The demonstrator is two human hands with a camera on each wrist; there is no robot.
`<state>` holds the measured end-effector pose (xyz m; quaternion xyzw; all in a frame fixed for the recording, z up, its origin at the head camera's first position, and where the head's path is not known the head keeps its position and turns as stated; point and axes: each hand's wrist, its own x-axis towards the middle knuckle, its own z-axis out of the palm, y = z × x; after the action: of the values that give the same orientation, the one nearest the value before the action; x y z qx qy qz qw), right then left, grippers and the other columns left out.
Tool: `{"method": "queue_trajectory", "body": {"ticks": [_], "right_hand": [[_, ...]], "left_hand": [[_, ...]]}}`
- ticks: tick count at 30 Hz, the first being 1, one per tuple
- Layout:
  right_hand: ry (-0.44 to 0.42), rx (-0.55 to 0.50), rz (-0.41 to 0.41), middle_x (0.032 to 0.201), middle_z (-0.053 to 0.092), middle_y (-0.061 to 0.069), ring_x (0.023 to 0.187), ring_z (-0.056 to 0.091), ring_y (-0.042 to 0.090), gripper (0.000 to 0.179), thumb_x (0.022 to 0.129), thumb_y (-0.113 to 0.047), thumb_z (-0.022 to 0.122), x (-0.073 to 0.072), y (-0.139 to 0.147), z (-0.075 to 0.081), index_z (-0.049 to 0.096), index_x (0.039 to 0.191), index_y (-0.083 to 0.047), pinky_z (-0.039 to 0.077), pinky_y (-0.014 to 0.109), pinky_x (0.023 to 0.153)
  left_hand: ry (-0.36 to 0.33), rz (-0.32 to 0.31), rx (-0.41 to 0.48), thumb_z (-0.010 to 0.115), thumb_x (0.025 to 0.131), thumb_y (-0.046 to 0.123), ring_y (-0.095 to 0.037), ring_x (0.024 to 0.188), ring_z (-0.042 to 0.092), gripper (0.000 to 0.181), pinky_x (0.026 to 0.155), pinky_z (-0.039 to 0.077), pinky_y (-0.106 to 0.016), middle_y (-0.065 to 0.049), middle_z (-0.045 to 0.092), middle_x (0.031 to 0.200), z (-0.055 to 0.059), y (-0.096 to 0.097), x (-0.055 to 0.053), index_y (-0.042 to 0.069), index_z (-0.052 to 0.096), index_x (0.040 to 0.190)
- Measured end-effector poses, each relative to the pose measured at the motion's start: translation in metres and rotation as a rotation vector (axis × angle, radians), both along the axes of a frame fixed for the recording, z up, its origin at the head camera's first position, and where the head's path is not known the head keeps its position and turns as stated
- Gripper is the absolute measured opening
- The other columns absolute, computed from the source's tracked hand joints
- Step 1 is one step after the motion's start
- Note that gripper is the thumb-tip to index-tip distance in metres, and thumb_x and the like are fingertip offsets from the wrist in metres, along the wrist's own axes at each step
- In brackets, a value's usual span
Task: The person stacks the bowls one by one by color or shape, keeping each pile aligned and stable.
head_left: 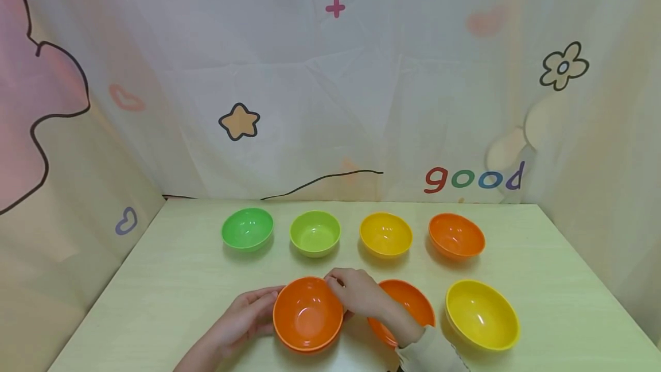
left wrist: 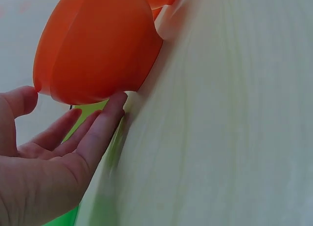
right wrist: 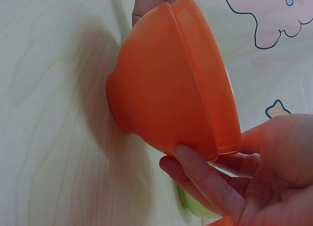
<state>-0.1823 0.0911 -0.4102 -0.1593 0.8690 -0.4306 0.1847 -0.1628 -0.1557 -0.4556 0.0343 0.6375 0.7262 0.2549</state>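
Observation:
Two orange bowls, one nested in the other, are between the hands at the front of the table. The inner bowl (head_left: 310,314) covers most of the outer bowl (right wrist: 151,79), whose side shows in the right wrist view. On the left side, my left hand (head_left: 242,320) holds the stack, thumb at the rim and fingertips against the lower side. My right hand (head_left: 358,291) grips the opposite side, its thumb at the upper rim and fingers curled against the outer wall. The foot of the stack is close over the table, tilted in both wrist views.
Right of the stack sit another orange bowl (head_left: 418,303), partly behind the right forearm, and a yellow bowl (head_left: 482,314). Along the back stand a green bowl (head_left: 248,231), a lime bowl (head_left: 315,237), a smaller yellow bowl (head_left: 386,235) and an orange bowl (head_left: 457,237). A printed curtain (head_left: 310,102) hangs behind.

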Motion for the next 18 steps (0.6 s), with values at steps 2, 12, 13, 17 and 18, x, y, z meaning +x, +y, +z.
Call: {"method": "queue_trajectory", "body": {"ticks": [2,12,13,17,18], "right_hand": [[0.001,0.002,-0.001,0.089,0.063,0.003,0.058,0.061,0.015,0.027,0.097,-0.023,0.043,0.0001,-0.0001,0.0000,0.062,0.108,-0.007,0.053,0.027,0.049],[-0.004,0.002,-0.004,0.089,0.063,0.003,0.058,0.061,0.016,0.027,0.097,-0.023,0.043,-0.0002,0.0000,0.0001,0.062,0.108,-0.008,0.053,0.027,0.049],[-0.005,0.000,-0.004,0.089,0.063,0.003,0.058,0.061,0.016,0.027,0.097,-0.023,0.043,0.0000,0.0000,0.0002,0.062,0.108,-0.008,0.053,0.027,0.049],[-0.008,-0.003,-0.006,0.088,0.063,0.003,0.058,0.061,0.015,0.026,0.097,-0.023,0.043,0.0003,-0.0001,0.0002,0.062,0.108,-0.007,0.053,0.027,0.049],[-0.009,-0.004,-0.006,0.088,0.063,0.003,0.058,0.061,0.015,0.027,0.097,-0.023,0.043,0.0002,-0.0001,0.0003,0.062,0.108,-0.007,0.053,0.027,0.049]], "left_hand": [[-0.014,-0.009,0.018,0.051,0.094,0.031,-0.022,0.109,0.059,0.061,0.085,0.052,-0.040,-0.020,0.046,0.135,-0.0001,-0.0001,0.0003,-0.010,0.033,0.136],[-0.041,-0.040,0.000,0.051,0.093,0.035,-0.022,0.107,0.059,0.062,0.083,0.053,-0.038,-0.019,0.046,0.136,0.0018,-0.0013,0.0011,-0.009,0.036,0.135],[-0.043,-0.042,0.001,0.051,0.093,0.035,-0.022,0.107,0.059,0.062,0.083,0.053,-0.038,-0.019,0.047,0.135,0.0020,-0.0013,0.0012,-0.009,0.036,0.136],[-0.052,-0.042,0.001,0.052,0.093,0.034,-0.022,0.105,0.060,0.062,0.082,0.053,-0.037,-0.018,0.048,0.134,0.0028,-0.0015,0.0012,-0.008,0.036,0.135],[-0.053,-0.042,0.001,0.052,0.093,0.034,-0.022,0.105,0.060,0.062,0.082,0.053,-0.036,-0.018,0.048,0.134,0.0030,-0.0016,0.0012,-0.008,0.036,0.135]]}}
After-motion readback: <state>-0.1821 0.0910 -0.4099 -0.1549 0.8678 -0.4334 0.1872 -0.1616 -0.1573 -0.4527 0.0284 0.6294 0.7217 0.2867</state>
